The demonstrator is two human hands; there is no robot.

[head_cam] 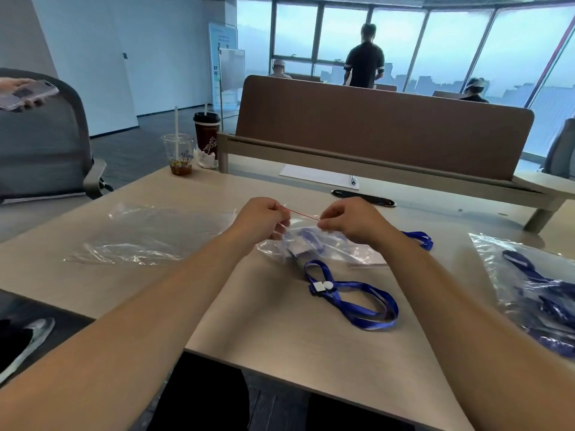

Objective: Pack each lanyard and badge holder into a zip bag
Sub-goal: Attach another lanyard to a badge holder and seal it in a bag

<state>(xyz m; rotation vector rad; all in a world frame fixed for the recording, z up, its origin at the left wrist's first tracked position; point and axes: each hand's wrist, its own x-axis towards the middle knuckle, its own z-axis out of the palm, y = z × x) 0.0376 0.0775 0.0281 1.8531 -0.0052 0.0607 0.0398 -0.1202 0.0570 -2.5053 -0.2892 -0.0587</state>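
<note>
Both hands, left hand and right hand, pinched the red seal of one zip bag just above the table, probably to close it over the badge holder inside. One loose lanyard lay nearer, one filled bag sat to the right, and empty bags lay to the left, their number unclear.

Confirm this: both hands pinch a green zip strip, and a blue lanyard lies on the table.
Wrong colour: the head view shows the zip strip is red. The left hand and right hand do pinch it, and the blue lanyard lies on the table.
</note>
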